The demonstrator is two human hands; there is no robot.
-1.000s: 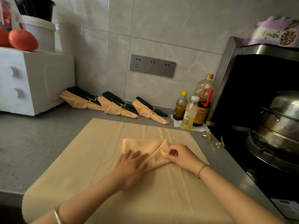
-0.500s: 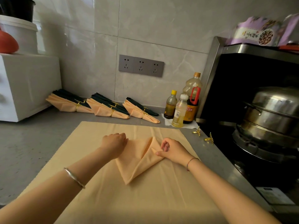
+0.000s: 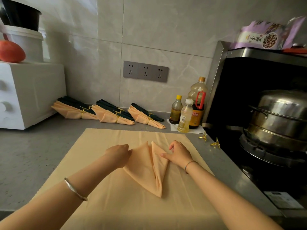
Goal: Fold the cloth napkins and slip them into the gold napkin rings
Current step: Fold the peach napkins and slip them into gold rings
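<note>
A peach napkin (image 3: 144, 168) lies folded into a narrow kite, its tip pointing toward me and two flaps meeting along a centre seam. My left hand (image 3: 118, 155) sits at the left flap's upper edge and grips it, as far as I can see; the curled fingers are hidden under the hand. My right hand (image 3: 178, 154) rests on the right flap, thumb pressing the cloth near the seam, other fingers loosely curled above it. Two loose gold napkin rings (image 3: 203, 137) (image 3: 216, 144) lie on the counter to the right, apart from both hands.
A large peach cloth (image 3: 116, 205) covers the grey counter beneath the napkin. Three stacks of ringed peach and dark napkins (image 3: 116, 116) lean at the back wall. Oil bottles (image 3: 186, 116) stand back right, a steel pot (image 3: 279, 117) on the stove at right, a white oven (image 3: 25, 95) at left.
The napkin went from a wide shape to a narrow kite: both side flaps were folded in to the centre. My left hand changed from flat to curled, and my right thumb now presses the right flap.
</note>
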